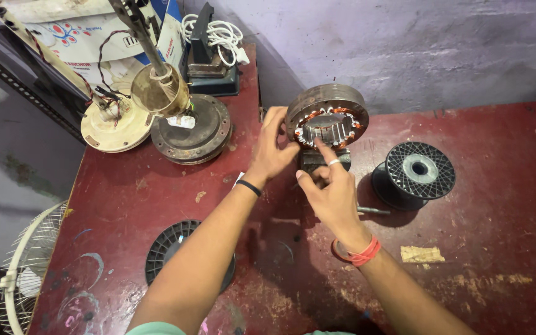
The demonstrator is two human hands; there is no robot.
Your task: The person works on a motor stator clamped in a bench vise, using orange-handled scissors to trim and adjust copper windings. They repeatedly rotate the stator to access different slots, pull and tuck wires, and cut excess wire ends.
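My left hand grips the rim of the round rusty metal stator with copper windings, holding it upright. My right hand pokes one finger into its windings, holding nothing.

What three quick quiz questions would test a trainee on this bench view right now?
1. True or false: the left hand grips the rim of the motor stator.
2. Which finger of the right hand touches the copper windings? A thumb, B index finger, C little finger
3. What lies right of the stator on the red table?

Key: 1 true; 2 B; 3 an empty black spool.
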